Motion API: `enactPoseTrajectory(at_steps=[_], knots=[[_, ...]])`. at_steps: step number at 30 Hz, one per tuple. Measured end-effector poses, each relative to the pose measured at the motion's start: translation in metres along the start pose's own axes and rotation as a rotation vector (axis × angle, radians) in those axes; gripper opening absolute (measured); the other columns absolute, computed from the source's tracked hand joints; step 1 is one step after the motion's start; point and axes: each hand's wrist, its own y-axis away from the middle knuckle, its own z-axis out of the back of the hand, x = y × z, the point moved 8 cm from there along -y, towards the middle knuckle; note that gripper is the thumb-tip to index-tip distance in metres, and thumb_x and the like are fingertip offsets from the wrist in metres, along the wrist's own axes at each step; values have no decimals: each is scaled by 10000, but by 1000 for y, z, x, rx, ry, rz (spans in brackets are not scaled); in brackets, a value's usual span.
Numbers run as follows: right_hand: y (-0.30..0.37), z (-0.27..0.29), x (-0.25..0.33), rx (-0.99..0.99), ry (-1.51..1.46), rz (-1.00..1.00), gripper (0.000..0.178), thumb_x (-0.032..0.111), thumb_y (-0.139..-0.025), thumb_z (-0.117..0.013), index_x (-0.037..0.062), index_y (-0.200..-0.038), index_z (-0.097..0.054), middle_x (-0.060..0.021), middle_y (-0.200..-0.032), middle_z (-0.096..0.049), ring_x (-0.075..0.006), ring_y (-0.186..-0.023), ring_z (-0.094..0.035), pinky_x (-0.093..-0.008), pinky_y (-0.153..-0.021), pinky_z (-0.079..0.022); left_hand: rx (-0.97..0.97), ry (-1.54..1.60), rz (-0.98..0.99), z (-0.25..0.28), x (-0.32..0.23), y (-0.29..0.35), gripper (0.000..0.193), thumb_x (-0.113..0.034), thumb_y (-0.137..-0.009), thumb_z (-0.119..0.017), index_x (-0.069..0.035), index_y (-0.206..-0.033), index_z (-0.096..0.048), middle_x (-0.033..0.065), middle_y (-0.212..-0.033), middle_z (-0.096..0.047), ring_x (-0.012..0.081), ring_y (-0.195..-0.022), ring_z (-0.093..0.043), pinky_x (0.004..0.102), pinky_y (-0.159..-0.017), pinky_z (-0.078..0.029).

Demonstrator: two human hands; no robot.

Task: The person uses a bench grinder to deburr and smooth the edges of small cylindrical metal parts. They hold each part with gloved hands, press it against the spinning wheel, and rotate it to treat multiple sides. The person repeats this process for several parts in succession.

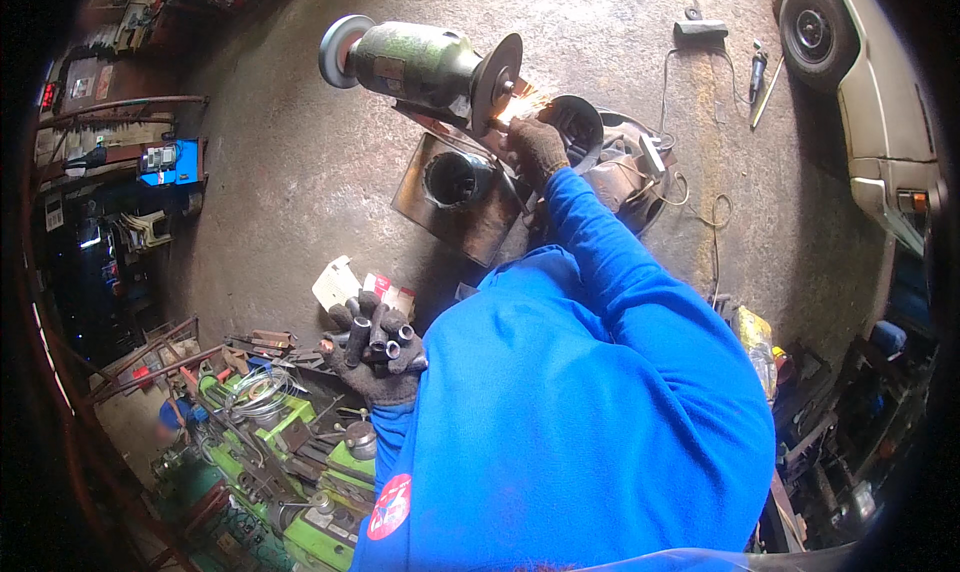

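My right hand (537, 150), in a dark work glove, reaches out to the dark wheel (496, 80) of a green bench grinder (415, 60). Orange sparks (525, 104) spray where the fingers meet the wheel's edge. The fingers are closed, but the piece pressed there is hidden by glove and sparks. Low at my left side, my left hand (372, 372) wears a similar glove and is closed around several short metal tubes (378, 334), their open ends showing. A pale grinding wheel (345, 52) sits on the grinder's far left end.
Below the grinder stands a rusty metal plate (430, 212) with a round hole. Right of it are a dark round housing (577, 130) and loose cables. A green machine (325, 532) fills the lower left. An angle grinder (758, 72) lies on the floor near a vehicle (890, 102).
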Motion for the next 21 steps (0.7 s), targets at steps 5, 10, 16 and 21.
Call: enactPoseTrajectory(at_steps=[5,10,16,21], knots=[[3,-12,-18,-62,-378,-21,177,90,-947,-727,47,-1119,-733,-155,-975,-776,-271,-902,-788,-373,-707,-620,-8,19,24,6,-1,2,663,-618,-1118,-558,-110,-1544,-580,86,-1050,-645,254,-820,-573,382,-739,-506],[16,-64,-24,98,-1548,-551,177,82,-1040,-596,29,-1195,-665,-117,-993,-758,-171,-786,-701,-298,-598,-533,13,37,88,6,0,2,677,-606,-1105,-578,-119,-1575,-556,89,-1077,-647,258,-844,-583,399,-753,-512],[28,-55,22,-133,-2058,-1015,196,114,-1031,-566,48,-1216,-575,-142,-990,-710,-155,-626,-578,-304,-485,-411,2,-8,19,14,-4,7,725,-600,-1074,-627,-115,-1602,-521,121,-1131,-670,251,-832,-615,422,-746,-552],[16,-57,1,-143,-1476,-809,213,120,-990,-636,3,-1141,-730,-170,-934,-765,-236,-774,-722,-382,-614,-552,-71,-48,-33,15,-5,5,581,-599,-1033,-688,-238,-1489,-676,155,-1543,-632,355,-1194,-671,394,-626,-658]])
